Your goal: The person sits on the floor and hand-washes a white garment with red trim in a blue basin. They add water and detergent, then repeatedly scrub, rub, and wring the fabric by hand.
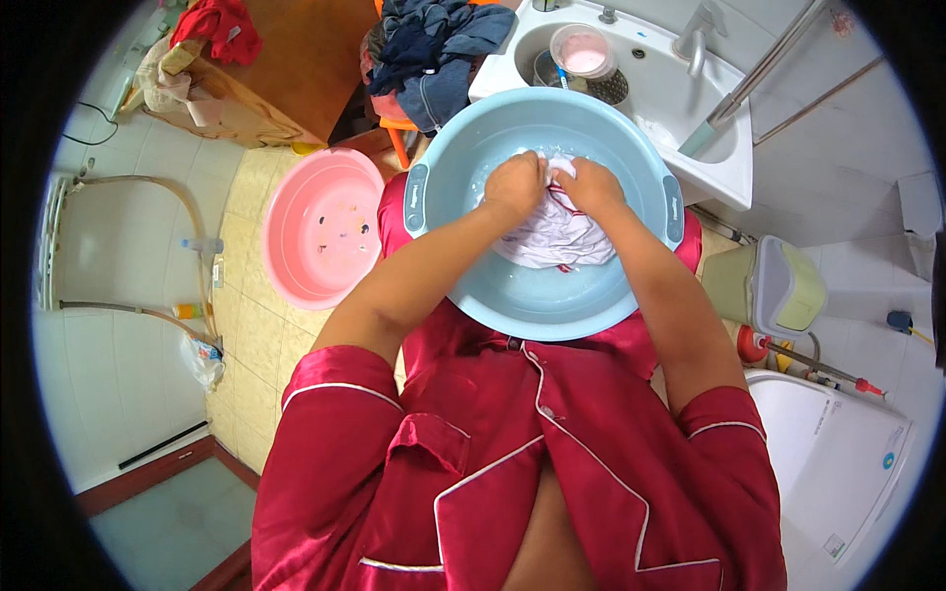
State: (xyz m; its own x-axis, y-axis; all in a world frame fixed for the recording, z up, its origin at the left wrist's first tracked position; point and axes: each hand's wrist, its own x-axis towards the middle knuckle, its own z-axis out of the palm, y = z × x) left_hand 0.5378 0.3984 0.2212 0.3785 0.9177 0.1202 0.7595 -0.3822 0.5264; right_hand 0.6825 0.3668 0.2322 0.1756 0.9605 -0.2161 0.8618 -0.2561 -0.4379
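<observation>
A light blue plastic basin [547, 321] rests on my lap with some water in it. Inside lies a wet white garment with dark red trim [558, 236], bunched up. My left hand [516, 185] is closed on the garment's far part, left of its middle. Close beside it, my right hand [589, 186] grips the same garment, with a small fold of cloth between the two hands. The fingertips are partly hidden by the hands and cloth.
A pink basin [288, 229] stands on the tiled floor at left. Dark clothes [436, 66] are heaped on an orange stool [399, 144]. A white sink [728, 166] holding a plastic tub [584, 52] is beyond the blue basin. A lidded bin [768, 288] stands at right.
</observation>
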